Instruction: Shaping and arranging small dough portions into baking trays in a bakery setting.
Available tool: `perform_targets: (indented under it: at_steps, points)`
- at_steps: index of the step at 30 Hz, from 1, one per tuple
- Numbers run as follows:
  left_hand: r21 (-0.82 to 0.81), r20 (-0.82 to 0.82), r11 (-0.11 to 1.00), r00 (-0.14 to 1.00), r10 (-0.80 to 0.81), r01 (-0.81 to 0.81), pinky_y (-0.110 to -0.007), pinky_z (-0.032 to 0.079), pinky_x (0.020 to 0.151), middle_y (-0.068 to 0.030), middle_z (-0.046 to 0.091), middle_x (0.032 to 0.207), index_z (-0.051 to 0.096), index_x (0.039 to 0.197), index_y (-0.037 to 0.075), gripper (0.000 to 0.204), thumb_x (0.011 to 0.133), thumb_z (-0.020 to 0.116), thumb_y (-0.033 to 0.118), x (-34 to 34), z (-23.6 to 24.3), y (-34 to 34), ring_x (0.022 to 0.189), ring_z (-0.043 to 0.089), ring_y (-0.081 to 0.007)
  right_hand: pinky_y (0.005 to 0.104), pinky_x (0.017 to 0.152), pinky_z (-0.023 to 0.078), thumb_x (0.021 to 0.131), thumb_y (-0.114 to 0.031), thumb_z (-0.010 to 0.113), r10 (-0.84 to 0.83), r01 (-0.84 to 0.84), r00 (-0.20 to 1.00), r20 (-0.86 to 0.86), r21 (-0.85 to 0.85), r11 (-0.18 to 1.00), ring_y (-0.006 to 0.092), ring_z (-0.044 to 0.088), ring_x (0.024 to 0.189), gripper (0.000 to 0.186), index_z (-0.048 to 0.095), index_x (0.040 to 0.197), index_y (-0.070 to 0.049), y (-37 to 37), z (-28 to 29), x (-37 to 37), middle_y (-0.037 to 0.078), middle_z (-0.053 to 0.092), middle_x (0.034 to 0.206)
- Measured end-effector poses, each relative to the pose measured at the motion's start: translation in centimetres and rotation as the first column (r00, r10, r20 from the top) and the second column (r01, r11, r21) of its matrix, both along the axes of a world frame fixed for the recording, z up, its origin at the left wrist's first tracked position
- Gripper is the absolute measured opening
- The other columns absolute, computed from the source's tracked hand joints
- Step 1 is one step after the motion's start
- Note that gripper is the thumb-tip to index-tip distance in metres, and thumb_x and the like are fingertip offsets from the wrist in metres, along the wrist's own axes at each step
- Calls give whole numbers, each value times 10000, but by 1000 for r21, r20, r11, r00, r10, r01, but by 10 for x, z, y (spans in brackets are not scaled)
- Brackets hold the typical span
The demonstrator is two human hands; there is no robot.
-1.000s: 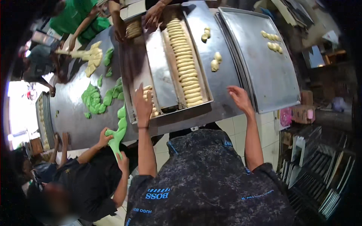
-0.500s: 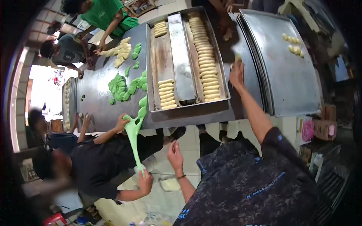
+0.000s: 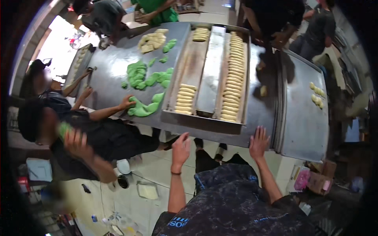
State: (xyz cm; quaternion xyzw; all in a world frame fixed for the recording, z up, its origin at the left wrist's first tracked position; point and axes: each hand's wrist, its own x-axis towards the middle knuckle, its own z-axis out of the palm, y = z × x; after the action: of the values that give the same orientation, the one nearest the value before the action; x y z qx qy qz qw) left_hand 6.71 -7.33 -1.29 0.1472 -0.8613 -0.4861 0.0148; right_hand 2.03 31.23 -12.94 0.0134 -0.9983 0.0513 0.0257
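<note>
Dough tray (image 3: pixel 204 118) is set on the steel table (image 3: pixel 112 82), long axis approx 12–6, near end just inside table edge; o'clock refs are taken from tray ctr. Right channel is lined w/ a long row of pale rolls (image 3: pixel 233 84), closely packed; left channel is loaded w/ a short group (image 3: pixel 184 100) at the 6 end and a smaller group (image 3: pixel 201 34) at 12. Channels are split by a metal strip (image 3: pixel 210 74).

LH (image 3: pixel 180 150) is held at 7, by the table edge, fingers part-curled; no object is seen in it, but inner side is hidden, so grip can't be confirmed. RH (image 3: pixel 258 142) is laid at 5 over the table edge, back up, fingers spread, nothing gripped. Tray is touched by neither, afaict.

Green dough (image 3: pixel 143 108) is held at 8 by a co-worker's hand (image 3: pixel 126 103). Flat trays (image 3: pixel 303 118) are stacked at 3–4.

Handling, imo: rolls look soft, so should be touched w/ fingertips only, from the sides, no squeeze. Spacing is best kept even, ends aligned. If steadying is needed, tray should be held by the rim, not via rolls. RH seems well placed for bracing. Wristband (image 3: pixel 176 173) should be kept off dough, green bits out of tray.
</note>
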Motion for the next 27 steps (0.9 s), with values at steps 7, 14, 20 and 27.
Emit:
perform_targets:
  at_steps: [7,14,20,27]
  points:
    - [117,-96,967,971,-217,227,-329,550,861,-126,757,1126,663,1302,21,331,980,605,67,-23,34,36,961,724,-255,645,1242,155,1059,-294,478,-22,20,990,-137,-15,1000,342,291,1559,615,348,1604,-40,26,-18,-149,179,350,1664]
    - [440,186,895,982,-13,-71,-289,542,909,-108,739,1197,640,1331,-10,311,1051,559,98,64,16,-1,1059,711,-203,505,1272,178,1058,-229,479,90,-93,995,-46,-50,994,352,232,1580,615,332,1597,26,-14,5,19,176,299,1690]
    - [488,256,857,966,41,-166,-297,534,934,-101,717,1234,622,1343,-34,318,1068,546,108,75,8,-20,1087,691,-194,659,1229,157,1062,-265,483,184,-167,978,-99,153,974,345,214,1590,618,313,1649,-173,2,-3,-84,138,271,1712]
    - [389,39,906,980,-195,165,-290,543,898,-89,735,1221,629,1350,16,333,1026,576,71,-4,56,-26,1049,703,-200,561,1156,359,1117,-278,447,27,-34,983,-184,-33,999,379,404,1472,508,390,1583,-83,27,-13,-185,168,396,1622]
